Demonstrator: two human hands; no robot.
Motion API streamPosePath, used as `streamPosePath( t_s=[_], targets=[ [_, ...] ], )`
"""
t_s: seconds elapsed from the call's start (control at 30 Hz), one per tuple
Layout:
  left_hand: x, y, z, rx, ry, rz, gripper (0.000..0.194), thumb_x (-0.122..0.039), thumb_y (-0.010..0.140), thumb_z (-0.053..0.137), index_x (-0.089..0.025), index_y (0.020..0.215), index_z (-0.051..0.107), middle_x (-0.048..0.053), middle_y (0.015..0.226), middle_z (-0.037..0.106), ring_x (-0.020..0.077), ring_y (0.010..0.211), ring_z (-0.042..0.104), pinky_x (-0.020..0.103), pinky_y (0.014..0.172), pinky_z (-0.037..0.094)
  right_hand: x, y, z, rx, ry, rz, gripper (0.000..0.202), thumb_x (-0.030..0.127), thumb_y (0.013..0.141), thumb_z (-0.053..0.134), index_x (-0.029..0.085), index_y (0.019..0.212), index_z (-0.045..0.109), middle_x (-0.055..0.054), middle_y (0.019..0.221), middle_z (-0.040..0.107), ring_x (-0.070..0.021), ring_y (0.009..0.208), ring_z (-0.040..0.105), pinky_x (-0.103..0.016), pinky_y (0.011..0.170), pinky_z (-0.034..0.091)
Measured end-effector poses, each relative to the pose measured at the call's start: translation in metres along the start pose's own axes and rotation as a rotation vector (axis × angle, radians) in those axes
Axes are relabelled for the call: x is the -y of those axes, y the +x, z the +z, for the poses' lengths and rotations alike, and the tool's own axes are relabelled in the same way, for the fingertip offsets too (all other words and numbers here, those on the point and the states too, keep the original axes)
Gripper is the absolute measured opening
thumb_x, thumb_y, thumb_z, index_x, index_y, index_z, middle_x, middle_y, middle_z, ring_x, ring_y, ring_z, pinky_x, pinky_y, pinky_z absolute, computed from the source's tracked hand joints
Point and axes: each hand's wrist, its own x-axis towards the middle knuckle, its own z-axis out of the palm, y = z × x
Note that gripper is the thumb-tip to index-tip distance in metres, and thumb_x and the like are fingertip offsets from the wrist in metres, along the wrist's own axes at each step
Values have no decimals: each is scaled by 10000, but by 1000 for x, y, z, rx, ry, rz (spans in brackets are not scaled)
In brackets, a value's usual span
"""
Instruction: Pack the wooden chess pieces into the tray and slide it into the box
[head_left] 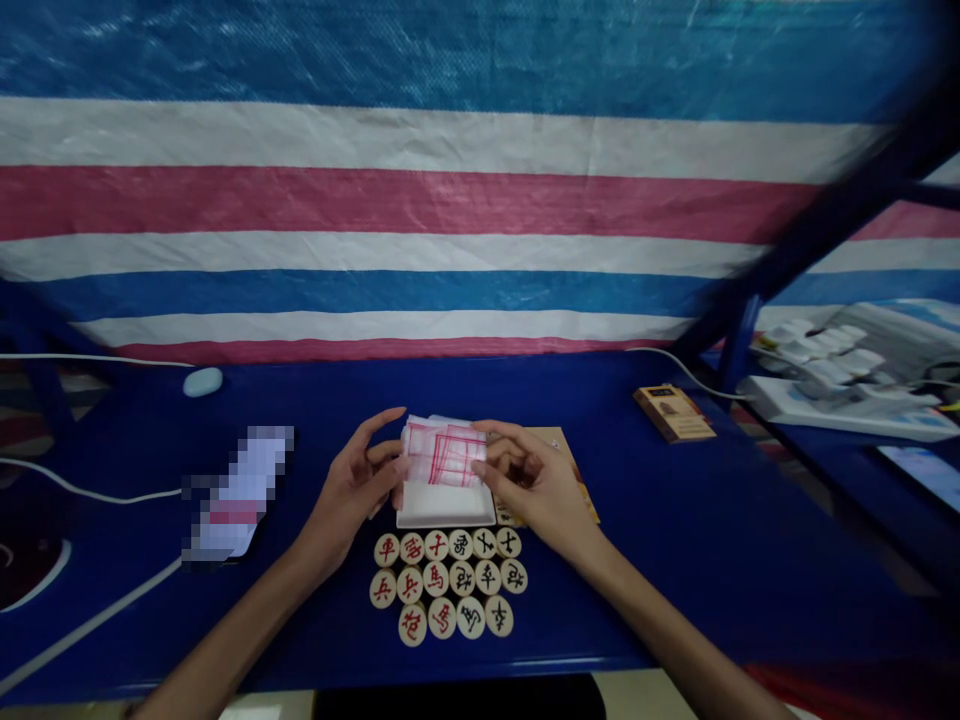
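Note:
My left hand (367, 470) and my right hand (529, 475) hold a folded translucent sheet with red lines (446, 452) between them, each pinching one side. Just below the sheet lies a white rectangular tray (446, 506), its upper part hidden behind the sheet. Several round wooden Chinese chess pieces (436, 578) with red or black characters stand in three rows nearer to me. Partly behind my right hand is a tan box or card (551, 437), with what look like more pieces at its lower left.
On the blue table (630, 590), a pixelated phone (244, 490) with cables lies left, near a pale blue case (202, 382). A yellow-brown box (675, 413) sits at right, before a white power strip (855, 412). A striped tarp (420, 200) hangs behind.

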Motion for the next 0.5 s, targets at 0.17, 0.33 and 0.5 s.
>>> streamPosePath(
  t_s=[0.17,0.33,0.5],
  targets=[
    [4,1,-3,36,-78,-96,553,-395,870,752,-256,1350,515,-51,695,581,31,470,437,160,441,259,3,-10,2,-73,-174,-172,484,305,902,687,340,1369,566,11,897,661,-107,626,518,-279,559,436],
    [5,-1,-3,40,19,-121,290,-350,865,754,-194,1066,616,-61,586,560,36,457,436,167,464,270,8,-7,3,-33,-92,-140,585,333,877,717,331,1421,502,12,878,635,-109,628,511,-267,544,431],
    [8,-1,-3,-4,65,-57,280,-344,879,731,-207,1097,621,-62,600,572,44,452,432,175,446,242,4,3,1,34,101,62,573,409,794,795,271,1306,577,-6,884,663,-118,646,500,-281,566,398]
  ],
)
